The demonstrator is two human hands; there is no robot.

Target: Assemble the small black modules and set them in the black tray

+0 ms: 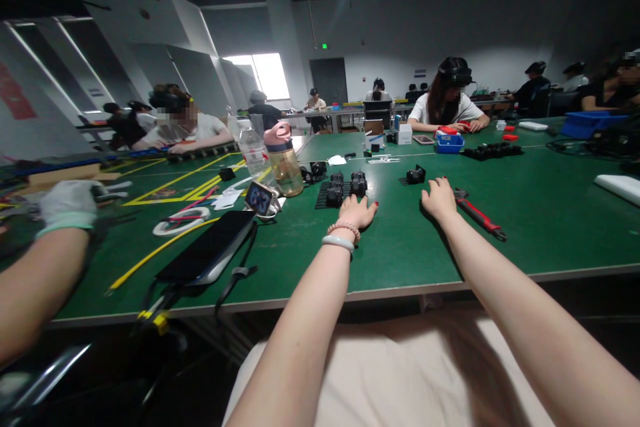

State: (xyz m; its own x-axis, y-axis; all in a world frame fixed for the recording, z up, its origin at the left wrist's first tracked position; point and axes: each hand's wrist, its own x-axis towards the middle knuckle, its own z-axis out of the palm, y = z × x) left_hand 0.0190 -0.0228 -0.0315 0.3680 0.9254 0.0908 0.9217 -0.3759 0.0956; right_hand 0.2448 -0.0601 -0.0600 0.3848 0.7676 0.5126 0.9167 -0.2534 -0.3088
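My left hand (pixel 356 212), with a beaded bracelet and a pale bangle at the wrist, lies low over the green table, fingers spread. Its fingertips reach the near edge of a group of black plastic parts (pixel 336 195) standing on a black ribbed base; whether they touch cannot be made out. To the right, my right hand (pixel 440 199) is open and palm down on the table. A single black part (pixel 415 175) sits just beyond its fingers, and red-handled pliers (pixel 479 215) lie beside it on the right.
Left of my hands stand a tan bottle with a pink lid (pixel 286 160), a clear bottle (pixel 254 152), a small digital clock (pixel 262 200) and a black tablet-like device (pixel 210 247). A co-worker's gloved hand (pixel 70 203) is at far left. A blue bin (pixel 450 143) stands across the table.
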